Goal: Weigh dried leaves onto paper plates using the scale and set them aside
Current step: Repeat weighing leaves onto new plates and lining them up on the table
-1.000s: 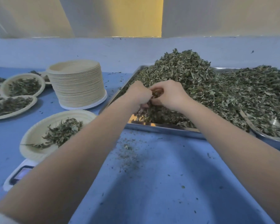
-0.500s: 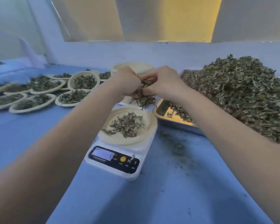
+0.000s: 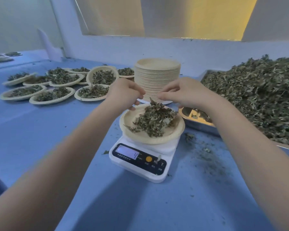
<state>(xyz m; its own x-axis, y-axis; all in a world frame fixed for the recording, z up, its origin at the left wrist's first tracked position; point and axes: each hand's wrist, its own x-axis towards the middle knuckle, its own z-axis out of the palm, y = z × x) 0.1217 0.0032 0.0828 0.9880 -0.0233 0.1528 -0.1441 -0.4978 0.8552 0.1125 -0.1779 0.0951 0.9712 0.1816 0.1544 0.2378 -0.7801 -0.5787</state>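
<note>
A white digital scale [image 3: 140,162] stands on the blue table with a paper plate [image 3: 140,137] on its platform. A heap of dried leaves [image 3: 154,120] lies on the plate's right half. My left hand [image 3: 123,94] and my right hand [image 3: 182,92] hover just above the far rim of the plate, a hand's width apart. Both have loosely curled, spread fingers with nothing visibly held. The display shows a lit digit.
A tall stack of empty paper plates [image 3: 157,77] stands behind the scale. A metal tray [image 3: 198,124] piled with dried leaves [image 3: 257,97] fills the right side. Several filled plates [image 3: 57,87] sit at the back left. Leaf crumbs [image 3: 205,154] litter the table right of the scale.
My hands carried a bunch of leaves from the tray over to the plate and let it go. The pile on the plate has grown, and the hands have parted.
</note>
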